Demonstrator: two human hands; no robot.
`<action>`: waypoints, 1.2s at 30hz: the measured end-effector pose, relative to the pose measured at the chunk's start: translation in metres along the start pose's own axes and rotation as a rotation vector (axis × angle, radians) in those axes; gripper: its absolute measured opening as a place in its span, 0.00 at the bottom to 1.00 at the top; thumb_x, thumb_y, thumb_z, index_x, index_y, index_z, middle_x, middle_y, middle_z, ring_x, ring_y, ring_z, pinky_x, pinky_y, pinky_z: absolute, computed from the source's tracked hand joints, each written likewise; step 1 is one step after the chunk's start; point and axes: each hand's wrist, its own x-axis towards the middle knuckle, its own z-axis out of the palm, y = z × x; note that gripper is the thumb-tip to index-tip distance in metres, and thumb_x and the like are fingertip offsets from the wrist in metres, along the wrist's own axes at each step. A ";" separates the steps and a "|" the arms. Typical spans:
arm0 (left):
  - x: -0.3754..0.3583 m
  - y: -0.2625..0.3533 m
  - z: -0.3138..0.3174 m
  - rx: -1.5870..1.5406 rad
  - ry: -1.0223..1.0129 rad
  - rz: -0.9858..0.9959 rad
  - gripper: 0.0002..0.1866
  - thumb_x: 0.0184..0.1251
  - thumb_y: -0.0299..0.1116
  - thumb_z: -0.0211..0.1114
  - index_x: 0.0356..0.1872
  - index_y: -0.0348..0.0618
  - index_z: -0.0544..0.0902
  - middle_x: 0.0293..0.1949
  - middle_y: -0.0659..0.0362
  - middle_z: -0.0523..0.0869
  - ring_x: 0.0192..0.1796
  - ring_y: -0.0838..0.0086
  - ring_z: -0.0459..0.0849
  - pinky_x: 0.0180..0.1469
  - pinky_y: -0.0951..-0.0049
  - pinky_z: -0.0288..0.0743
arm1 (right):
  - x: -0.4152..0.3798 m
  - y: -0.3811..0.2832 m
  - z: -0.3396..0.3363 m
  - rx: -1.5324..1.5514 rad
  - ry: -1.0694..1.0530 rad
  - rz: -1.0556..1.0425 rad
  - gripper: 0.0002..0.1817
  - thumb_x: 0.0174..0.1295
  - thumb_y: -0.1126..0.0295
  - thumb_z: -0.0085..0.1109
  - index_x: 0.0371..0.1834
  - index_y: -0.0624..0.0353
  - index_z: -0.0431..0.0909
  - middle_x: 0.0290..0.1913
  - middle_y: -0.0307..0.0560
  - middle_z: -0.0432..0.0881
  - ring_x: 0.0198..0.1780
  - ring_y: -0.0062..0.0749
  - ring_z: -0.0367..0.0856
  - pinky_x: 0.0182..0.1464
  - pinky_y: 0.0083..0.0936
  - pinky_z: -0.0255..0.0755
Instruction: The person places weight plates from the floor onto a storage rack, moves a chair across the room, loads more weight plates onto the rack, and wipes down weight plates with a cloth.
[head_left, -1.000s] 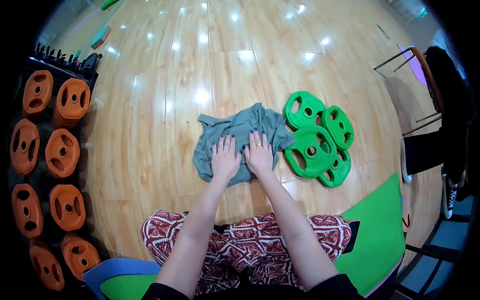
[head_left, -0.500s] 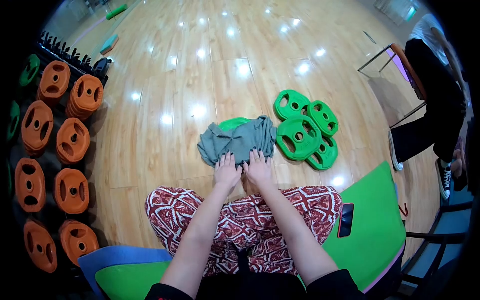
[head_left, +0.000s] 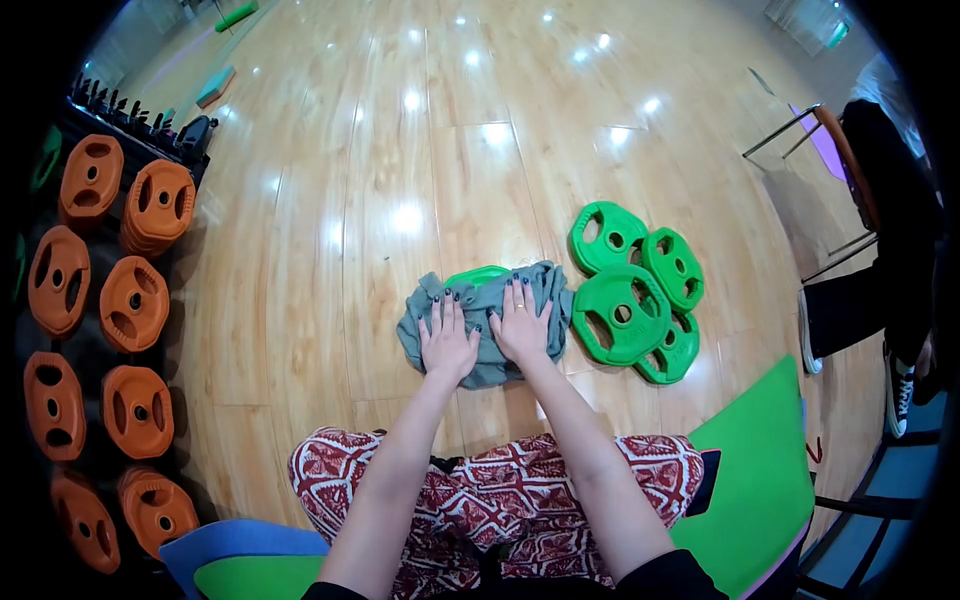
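Observation:
A crumpled grey-green cloth (head_left: 487, 361) lies on the wooden floor, draped over a green weight plate (head_left: 474, 276) whose far edge shows. My left hand (head_left: 449, 338) rests flat on the cloth's left part, fingers spread. On its right part lies my right hand (head_left: 520, 324), also flat with fingers spread and a ring on one finger. Just right of the cloth, several green weight plates (head_left: 646, 316) are grouped on the floor, some overlapping.
Orange weight plates (head_left: 137, 412) hang on a rack at the left. A green mat (head_left: 755, 465) with a phone (head_left: 703, 482) partly on it lies at right. A person (head_left: 860, 310) sits on a chair (head_left: 849, 165) at far right. A blue mat (head_left: 240, 540) is lower left.
Both hands have moved forward from the cloth's near edge onto its middle, fingers more spread. The cloth's near part now reaches closer to me. The view has shifted slightly.

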 end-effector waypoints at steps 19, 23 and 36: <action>0.068 0.001 -0.001 -0.011 0.268 0.105 0.28 0.58 0.42 0.50 0.59 0.43 0.59 0.62 0.55 0.58 0.65 0.67 0.52 0.63 0.61 0.47 | 0.055 -0.002 0.000 0.095 0.076 0.026 0.26 0.57 0.60 0.42 0.60 0.54 0.57 0.62 0.42 0.58 0.63 0.37 0.54 0.60 0.48 0.48; 0.049 0.002 -0.001 -0.014 0.306 0.122 0.28 0.56 0.41 0.51 0.58 0.41 0.61 0.60 0.55 0.61 0.63 0.65 0.57 0.61 0.63 0.52 | 0.037 -0.003 -0.003 0.115 0.097 0.020 0.26 0.56 0.61 0.44 0.59 0.56 0.58 0.61 0.43 0.59 0.63 0.37 0.55 0.60 0.44 0.51; -0.035 -0.004 -0.023 0.043 -0.183 0.148 0.28 0.53 0.37 0.51 0.58 0.42 0.61 0.59 0.55 0.63 0.58 0.64 0.66 0.53 0.63 0.65 | -0.046 0.015 -0.022 0.084 -0.015 -0.112 0.27 0.56 0.61 0.44 0.59 0.57 0.56 0.62 0.48 0.57 0.62 0.41 0.55 0.58 0.43 0.55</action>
